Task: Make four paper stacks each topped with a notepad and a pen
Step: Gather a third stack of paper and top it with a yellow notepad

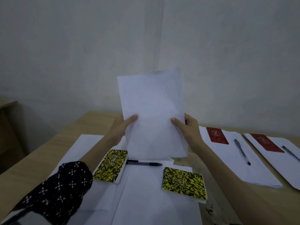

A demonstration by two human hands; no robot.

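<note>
I hold a bundle of white paper sheets upright above the table, my left hand on its left edge and my right hand on its right edge. Below it lie loose white sheets with two yellow-and-black notepads and a black pen on them. At the right sit two paper stacks. Each carries a red notepad and a pen.
The wooden table runs up to a plain grey wall. A wooden piece of furniture stands at the far left beside the table. Dark marks stain the tabletop near the front, right of the loose sheets.
</note>
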